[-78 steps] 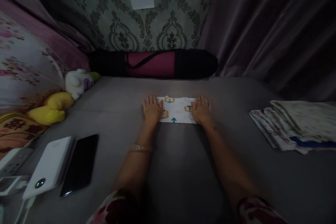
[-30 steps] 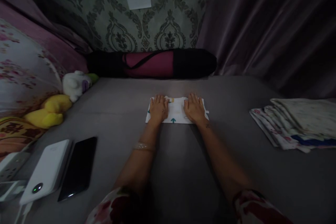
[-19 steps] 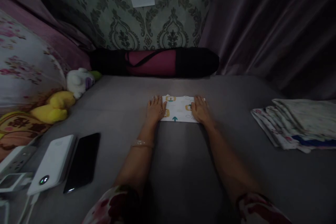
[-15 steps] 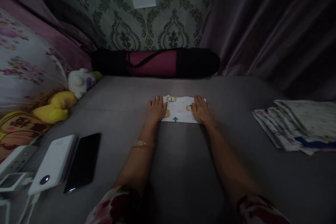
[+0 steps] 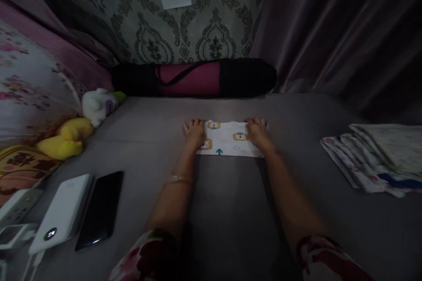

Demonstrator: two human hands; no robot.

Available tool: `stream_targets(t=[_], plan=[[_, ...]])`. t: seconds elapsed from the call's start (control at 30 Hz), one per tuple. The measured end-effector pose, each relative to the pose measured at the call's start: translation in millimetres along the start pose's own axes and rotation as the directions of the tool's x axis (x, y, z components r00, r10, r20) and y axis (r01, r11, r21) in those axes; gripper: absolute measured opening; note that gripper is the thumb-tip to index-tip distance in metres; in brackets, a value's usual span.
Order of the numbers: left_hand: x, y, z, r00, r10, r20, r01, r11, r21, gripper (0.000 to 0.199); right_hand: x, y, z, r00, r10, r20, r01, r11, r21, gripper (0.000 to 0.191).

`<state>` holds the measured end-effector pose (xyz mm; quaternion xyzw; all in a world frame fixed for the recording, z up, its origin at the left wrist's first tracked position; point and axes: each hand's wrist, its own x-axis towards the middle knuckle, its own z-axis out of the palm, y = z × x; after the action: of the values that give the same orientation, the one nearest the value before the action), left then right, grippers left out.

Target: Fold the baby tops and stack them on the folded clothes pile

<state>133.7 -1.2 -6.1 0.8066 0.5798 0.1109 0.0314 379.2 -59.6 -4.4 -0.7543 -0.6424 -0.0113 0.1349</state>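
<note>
A white folded cloth (image 5: 227, 140) printed with yellow lion faces, a green arrow and small outlines lies flat on the grey sheet. My left hand (image 5: 195, 134) is at its left end, with the fingers bent around the edge. At the opposite end my right hand (image 5: 259, 134) grips the cloth in a similar way, thumb side inward. The fingertips are partly hidden in the dim light. Both forearms reach forward from floral sleeves.
A stack of folded cloths (image 5: 379, 158) lies at the right. On the left are a black phone (image 5: 100, 210), a white power bank (image 5: 62, 213), a power strip (image 5: 20, 206) and plush toys (image 5: 74, 136). A long black and pink bag (image 5: 187, 79) lies along the patterned wall.
My hands have gone from lying flat on the cloth to bent fingers at its two ends, slightly farther apart. More of the printed cloth shows between them. The view has shifted slightly.
</note>
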Motion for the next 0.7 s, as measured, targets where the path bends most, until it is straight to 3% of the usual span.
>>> stream_targets(t=[0.2, 0.43, 0.53, 0.7], plan=[[0, 3, -3.1, 0.998, -0.052, -0.026, 0.053, 0.998, 0.031, 0.043, -1, -4, -10, 1.000, -0.022, 0.009, 0.022, 1.000, -0.015, 0.034], [0, -5, -11.4, 0.998, -0.021, -0.062, 0.014, 0.994, -0.109, 0.033, 3, 5, -33, 0.992, -0.085, 0.098, 0.072, 0.989, 0.126, 0.028], [0, -11, -28.7, 0.999, -0.014, -0.031, 0.009, 0.992, -0.129, 0.028, 3, 8, -51, 0.985, -0.098, 0.145, 0.067, 0.977, 0.204, 0.027], [-7, -23, -77.4, 0.998, 0.065, 0.008, -0.061, 0.971, -0.233, 0.023, -8, 12, -88, 0.975, -0.132, 0.181, 0.051, 0.917, 0.396, 0.022]])
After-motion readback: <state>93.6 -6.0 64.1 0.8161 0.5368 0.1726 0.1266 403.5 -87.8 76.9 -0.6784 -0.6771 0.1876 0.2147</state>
